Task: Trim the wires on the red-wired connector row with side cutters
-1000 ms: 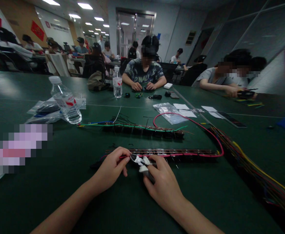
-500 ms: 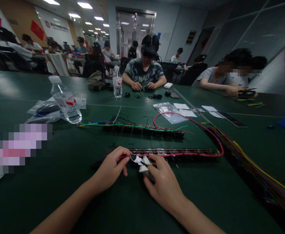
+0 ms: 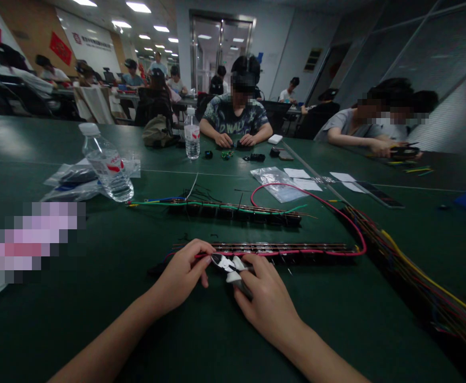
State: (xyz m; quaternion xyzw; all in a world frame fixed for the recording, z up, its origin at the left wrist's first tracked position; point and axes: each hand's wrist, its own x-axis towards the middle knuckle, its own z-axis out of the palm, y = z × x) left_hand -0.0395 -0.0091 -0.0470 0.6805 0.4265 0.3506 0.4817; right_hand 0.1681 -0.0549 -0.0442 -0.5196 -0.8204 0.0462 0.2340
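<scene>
My left hand (image 3: 184,275) pinches the end of a pink wire (image 3: 308,198) at the left end of the near dark terminal strip (image 3: 297,249). White-handled cutting pliers (image 3: 229,266) sit in my right hand (image 3: 267,303), their jaws at the wire end beside my left fingertips. The pink wire runs along the strip to the right, then loops back toward the middle of the green table (image 3: 97,298). A second terminal strip (image 3: 236,210) with a green wire lies a little farther away.
A bundle of coloured wires (image 3: 412,271) lies along the right. A water bottle (image 3: 106,164) and plastic bags (image 3: 69,181) stand at the left, another bag (image 3: 276,183) and paper slips beyond the strips. Other people work across the table and at the right.
The pliers' jaws have tipped slightly, showing more dark metal at the wire end. My hands stay in place.
</scene>
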